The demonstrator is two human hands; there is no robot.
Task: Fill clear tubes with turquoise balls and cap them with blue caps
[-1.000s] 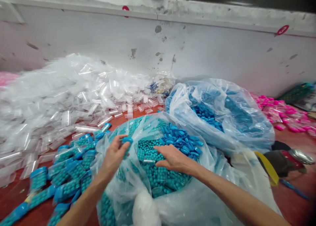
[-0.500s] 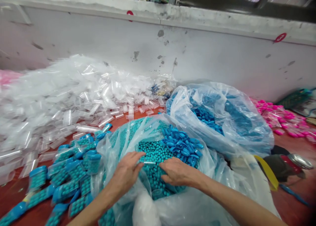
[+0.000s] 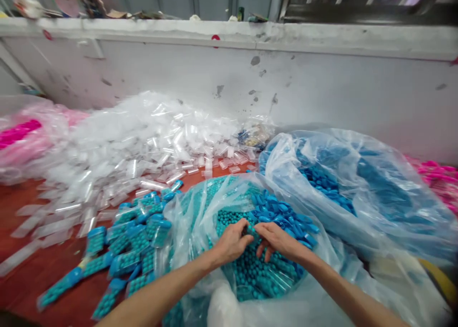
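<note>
Over at the left, filled, blue-capped clear plastic boxes (image 3: 126, 263) look done, a heap of clear plastic tubes (image 3: 150, 134) seems unfilled, and above loose round turquoise beads (image 3: 248, 272) the left hand (image 3: 231, 243) and right hand (image 3: 277, 240) curl, whether gripping anything I can't tell.

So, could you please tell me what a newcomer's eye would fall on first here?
Probably the big heap of clear plastic pieces, spread across the left and middle of the red surface. Next would come the turquoise beads in the open bag at front centre, with the left hand and right hand close together over them. Bright pink pieces also stand out at the right edge.
</note>
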